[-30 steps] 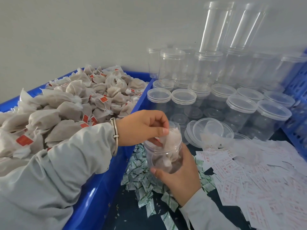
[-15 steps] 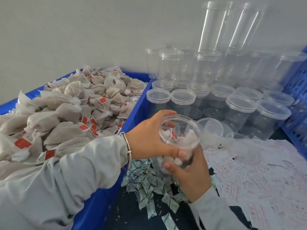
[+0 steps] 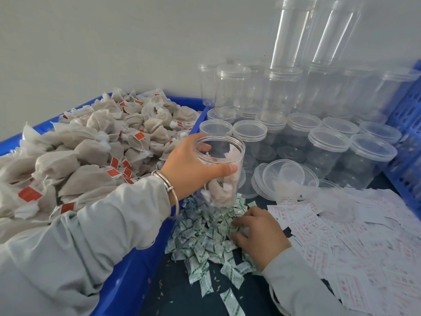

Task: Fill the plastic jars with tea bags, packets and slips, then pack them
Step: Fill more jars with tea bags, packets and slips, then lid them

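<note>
— What's around that open jar (image 3: 219, 169) she has up in the air?

— Biggest thing first: the blue crate (image 3: 127, 270) of tea bags (image 3: 91, 142) sits just to the jar's left, heaped above its rim. Behind the jar and to its right stand the empty lidded jars (image 3: 328, 144), packed close, with taller tubes (image 3: 293, 33) at the wall. To the right and nearer me, the white slips (image 3: 341, 238) spread across the table. Directly under the jar lies the pile of green-printed packets (image 3: 205, 233). Loose lids (image 3: 282, 176) lie just right of the jar.

— Who's holding it now?

— That has just changed. A second ago her right hand cupped it from below while the left pushed bags in. Now the left hand (image 3: 193, 165) grips it alone, thumb across the front, fingers curled round the far side, and it carries several tea bags. The right hand (image 3: 259, 233) has dropped onto the packets, fingers bent down into the pile; I can't tell whether it has pinched one yet.

— So the bags are done?

— I'd judge so; a packet looks to be next, then a slip.

— Any room to work?

— Tight. The crate wall is hard by her left wrist and the lidded jars crowd behind; the open space is over the packets and slips.
</note>
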